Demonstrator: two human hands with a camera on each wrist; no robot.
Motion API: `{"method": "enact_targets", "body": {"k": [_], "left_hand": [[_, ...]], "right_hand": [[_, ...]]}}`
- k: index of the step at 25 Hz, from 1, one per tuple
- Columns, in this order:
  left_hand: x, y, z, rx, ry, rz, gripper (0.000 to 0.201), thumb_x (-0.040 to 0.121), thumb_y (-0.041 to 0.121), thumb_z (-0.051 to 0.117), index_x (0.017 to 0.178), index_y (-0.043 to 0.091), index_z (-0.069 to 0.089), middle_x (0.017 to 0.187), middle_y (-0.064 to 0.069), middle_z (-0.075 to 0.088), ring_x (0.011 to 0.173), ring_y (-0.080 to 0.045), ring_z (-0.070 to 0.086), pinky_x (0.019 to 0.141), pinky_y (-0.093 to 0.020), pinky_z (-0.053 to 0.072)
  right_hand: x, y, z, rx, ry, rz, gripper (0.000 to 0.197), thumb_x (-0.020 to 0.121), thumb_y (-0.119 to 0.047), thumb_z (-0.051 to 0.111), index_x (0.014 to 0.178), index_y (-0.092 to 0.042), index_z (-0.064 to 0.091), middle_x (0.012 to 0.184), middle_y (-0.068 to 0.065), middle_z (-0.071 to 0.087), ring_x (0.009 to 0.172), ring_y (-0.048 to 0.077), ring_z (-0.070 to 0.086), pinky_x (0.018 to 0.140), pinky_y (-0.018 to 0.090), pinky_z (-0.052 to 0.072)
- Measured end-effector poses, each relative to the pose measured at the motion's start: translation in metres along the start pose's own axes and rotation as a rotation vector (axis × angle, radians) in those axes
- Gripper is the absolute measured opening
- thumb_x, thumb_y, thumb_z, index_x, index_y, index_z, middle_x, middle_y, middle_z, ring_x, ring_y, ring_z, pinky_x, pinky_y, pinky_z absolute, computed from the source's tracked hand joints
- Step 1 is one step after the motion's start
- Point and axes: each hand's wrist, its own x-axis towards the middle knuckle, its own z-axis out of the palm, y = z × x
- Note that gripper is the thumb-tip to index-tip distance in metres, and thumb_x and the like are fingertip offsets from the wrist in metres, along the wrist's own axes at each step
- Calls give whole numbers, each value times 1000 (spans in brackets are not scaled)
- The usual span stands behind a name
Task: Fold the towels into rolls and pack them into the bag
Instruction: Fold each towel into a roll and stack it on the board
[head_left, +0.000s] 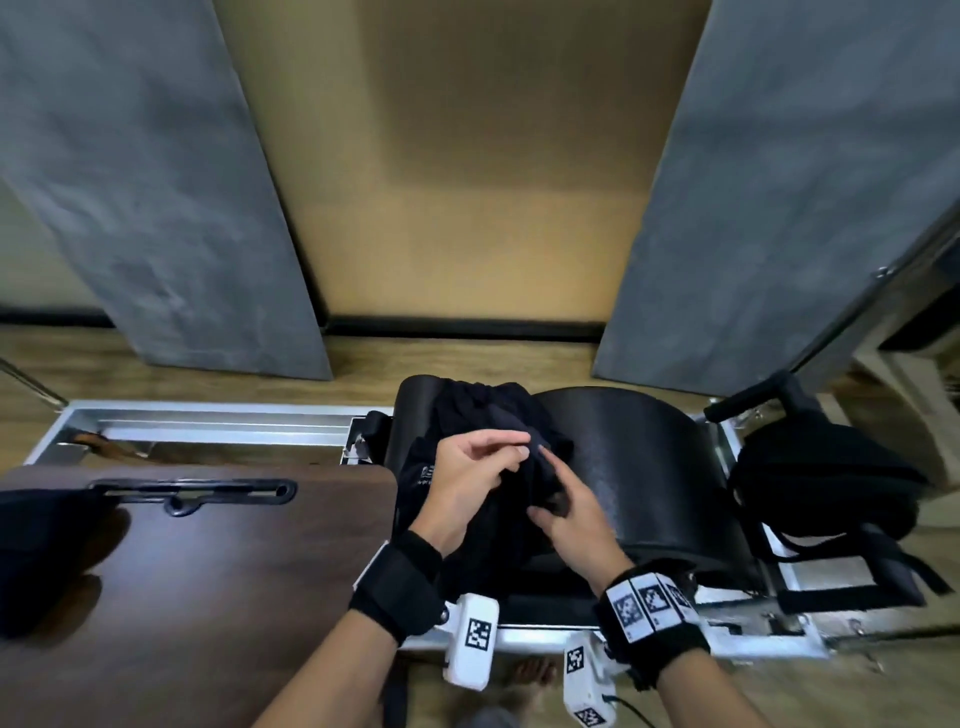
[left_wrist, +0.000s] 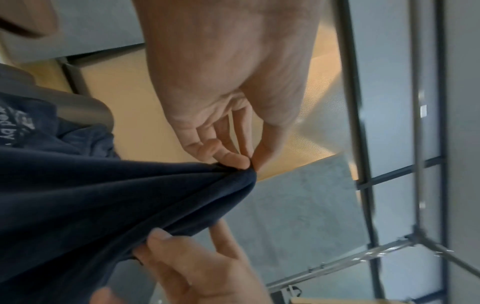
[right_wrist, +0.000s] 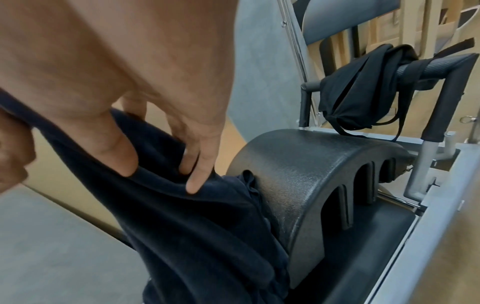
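Barely started tbh: both hands, left hand (head_left: 467, 483) and right hand (head_left: 566, 514), have fingers pinching an unrolled dark towel (right_wrist: 197, 236), with the bag (head_left: 826, 483) well off to the side, apparently unpacked.

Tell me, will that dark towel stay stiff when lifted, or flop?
Probably flop: the towel bunches into folds where the left hand pinches it and hangs limp in the right wrist view. It looks light, since a fingertip pinch lifts it. The right hand also grips it; its soft weave seems unlikely to slip.
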Motion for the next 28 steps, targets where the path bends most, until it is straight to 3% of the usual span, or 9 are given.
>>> {"method": "enact_targets", "body": {"k": [4,5,8,11,15,19,24,26,28], "left_hand": [[-70,30,-19,-47,-66,151,18,96,8,74,111,16,82,93,0,78,85,-8,67,68,-25,48],[-91,34,-26,-42,-74,202,23,98,9,74,119,17,78,105,-1,79,96,-9,70,75,-27,52],[-159,27,-46,114,-158,323,53,92,26,83,140,31,60,134,9,70,129,-7,63,102,-29,53],[-226,7,-67,268,-245,344,79,78,42,94,140,32,47,134,15,64,128,-12,63,104,-31,53],[-279,4,-107,239,-79,385,38,85,26,89,111,21,62,108,3,74,106,-17,73,95,-43,58],[-312,14,-155,421,-66,435,15,90,25,82,87,25,68,95,6,70,94,-10,68,87,-34,50],[-361,19,-202,545,-49,520,31,92,31,82,113,23,60,137,6,47,134,-10,52,113,-23,40],[-379,24,-228,551,25,567,50,88,43,83,129,31,56,146,11,41,142,-5,44,112,-11,34],[-391,32,-250,503,2,619,49,87,41,85,129,36,59,138,15,56,135,-8,54,106,-11,38]], "right_hand": [[-66,-25,9,128,167,-152,10,88,-10,81,95,-11,75,84,4,74,83,19,65,78,40,53],[-88,-35,12,188,161,-185,13,88,-19,82,90,-8,75,79,10,73,78,21,65,73,41,52],[-150,-67,26,296,117,-254,22,91,-33,80,93,-10,78,85,16,77,78,24,71,65,41,55],[-200,-97,48,349,78,-275,14,94,-22,79,101,-11,79,90,20,75,77,17,67,63,31,53],[-251,-116,74,439,-80,-273,41,87,-1,80,126,-10,73,97,11,78,84,18,69,83,28,60],[-283,-127,102,317,-76,-295,26,89,-2,79,113,-11,78,76,-1,73,71,10,63,73,25,54],[-315,-155,165,165,-120,-407,8,99,-11,71,96,-7,77,88,11,77,84,13,67,82,30,53],[-327,-166,195,168,-128,-412,10,100,-15,70,94,-9,74,85,20,74,80,16,63,81,32,49],[-339,-172,222,171,-121,-398,12,100,-18,70,92,-10,73,87,32,68,79,20,59,80,36,47]]}}
